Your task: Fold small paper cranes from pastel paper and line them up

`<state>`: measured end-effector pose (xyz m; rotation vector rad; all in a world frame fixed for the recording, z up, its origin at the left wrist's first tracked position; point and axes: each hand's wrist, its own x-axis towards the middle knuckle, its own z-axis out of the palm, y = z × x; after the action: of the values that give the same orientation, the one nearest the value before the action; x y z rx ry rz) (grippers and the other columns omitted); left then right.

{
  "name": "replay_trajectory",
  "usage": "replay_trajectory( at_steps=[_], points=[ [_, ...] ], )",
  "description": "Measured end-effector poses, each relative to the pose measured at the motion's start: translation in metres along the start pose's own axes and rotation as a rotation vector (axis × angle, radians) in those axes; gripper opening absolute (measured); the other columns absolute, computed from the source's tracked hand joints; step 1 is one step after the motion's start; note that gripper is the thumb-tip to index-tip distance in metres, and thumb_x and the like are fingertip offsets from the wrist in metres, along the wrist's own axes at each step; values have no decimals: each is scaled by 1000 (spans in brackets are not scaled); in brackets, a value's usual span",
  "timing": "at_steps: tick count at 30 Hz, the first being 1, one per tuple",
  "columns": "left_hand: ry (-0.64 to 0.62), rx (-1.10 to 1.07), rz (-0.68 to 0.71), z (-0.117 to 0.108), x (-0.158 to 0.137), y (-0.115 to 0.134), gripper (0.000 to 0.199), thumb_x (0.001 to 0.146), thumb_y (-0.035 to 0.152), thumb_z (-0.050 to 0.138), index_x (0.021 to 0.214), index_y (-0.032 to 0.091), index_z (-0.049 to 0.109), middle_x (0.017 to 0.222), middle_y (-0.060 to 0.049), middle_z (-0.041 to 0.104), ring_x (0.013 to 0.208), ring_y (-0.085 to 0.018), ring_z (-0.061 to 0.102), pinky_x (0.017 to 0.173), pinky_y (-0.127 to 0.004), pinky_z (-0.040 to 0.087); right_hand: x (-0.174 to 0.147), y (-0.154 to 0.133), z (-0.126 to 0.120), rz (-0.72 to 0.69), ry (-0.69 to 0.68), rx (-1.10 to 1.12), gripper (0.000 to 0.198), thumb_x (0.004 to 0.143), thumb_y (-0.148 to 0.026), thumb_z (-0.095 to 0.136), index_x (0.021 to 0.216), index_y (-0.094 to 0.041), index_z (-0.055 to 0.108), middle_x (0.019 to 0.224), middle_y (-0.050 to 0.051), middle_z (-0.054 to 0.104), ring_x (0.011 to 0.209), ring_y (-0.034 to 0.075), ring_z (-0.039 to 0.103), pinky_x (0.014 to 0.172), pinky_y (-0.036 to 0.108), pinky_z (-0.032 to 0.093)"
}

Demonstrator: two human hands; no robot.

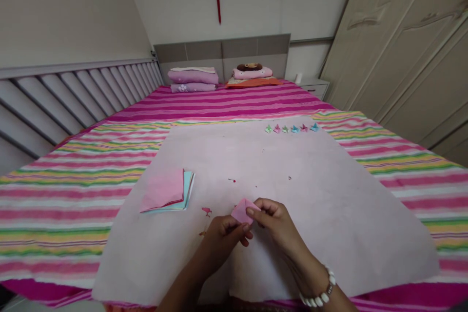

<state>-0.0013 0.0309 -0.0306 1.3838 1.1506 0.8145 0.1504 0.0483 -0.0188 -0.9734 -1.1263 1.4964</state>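
A small piece of folded pink paper (241,212) is held up between both of my hands, above a large pale sheet (204,151). My left hand (227,236) pinches its lower left edge between thumb and fingers. From the right, my right hand (275,217) grips it with the thumb pressed on its face; a white bead bracelet circles that wrist. To the left lies a stack of square coloured paper (166,190), pink on top with light blue beneath. At the sheet's far right edge several small folded paper figures (294,129) stand in a row, in green, pink and blue.
The sheet lies on a bed with a striped cover (62,195). Folded bedding (193,79) rests by the headboard (256,48). A railing (91,87) runs along the left, and a wardrobe (405,53) stands at right. Small printed marks (206,211) dot the sheet.
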Motion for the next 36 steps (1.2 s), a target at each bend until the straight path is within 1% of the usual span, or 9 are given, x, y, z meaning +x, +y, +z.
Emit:
replay_trajectory(
  at_steps=[2,6,10,15,21,26,30,33,36],
  points=[
    [9,21,7,-1,0,-1,34,81,43,57,70,14,72,59,-5,68,58,-16,59,61,-27,43,0,0,0,-1,22,-8,28,67,-39,71,54,-18,58,44,-5,51,41,9,43,43,22,33],
    [-90,-24,-14,-9,2,3,29,76,41,64,80,14,72,72,-6,70,65,-17,62,63,-27,45,1,5,-1,0,40,-6,28,69,-39,70,55,-17,58,45,-5,51,41,9,41,43,22,29],
    [56,-47,54,-17,6,14,32,74,37,66,97,16,71,88,-7,72,79,-21,62,69,-29,47,2,10,-1,-6,58,-60,29,64,-39,75,53,-16,60,44,-6,47,44,7,35,44,21,25],
    [95,-156,97,-12,9,21,23,80,34,60,83,17,75,68,-3,70,68,-17,61,74,-30,47,1,10,5,-7,-25,-50,31,68,-43,72,55,-17,63,49,-3,55,46,9,39,47,22,30],
    [274,-196,71,-6,11,11,19,75,34,66,68,16,69,61,1,63,62,-14,55,61,-23,42,-1,21,6,63,-97,-29,27,62,-40,77,60,-16,66,52,-4,53,48,9,40,48,22,29],
    [266,-168,83,-4,12,13,22,76,34,64,64,15,65,58,2,58,57,-12,51,56,-22,39,-3,29,8,95,-62,-105,25,66,-35,74,56,-14,64,49,-4,53,47,8,40,48,22,28],
    [244,-216,92,-7,10,13,24,79,34,62,63,16,62,56,3,55,58,-12,49,57,-23,39,-3,30,7,97,-99,-106,22,67,-30,73,55,-14,63,51,-3,56,48,9,45,49,23,32],
    [274,-199,102,-11,10,10,24,79,34,62,63,16,61,58,3,53,60,-11,47,59,-22,37,-4,27,6,41,-63,-55,17,63,-26,76,73,-16,68,56,-4,58,51,9,49,51,23,36],
    [299,-150,106,-13,11,7,24,79,34,62,64,16,62,59,3,53,60,-11,45,59,-23,36,-5,22,6,-55,27,-29,47,59,-22,78,103,-19,65,64,-5,61,57,11,54,56,24,41]
  ],
)
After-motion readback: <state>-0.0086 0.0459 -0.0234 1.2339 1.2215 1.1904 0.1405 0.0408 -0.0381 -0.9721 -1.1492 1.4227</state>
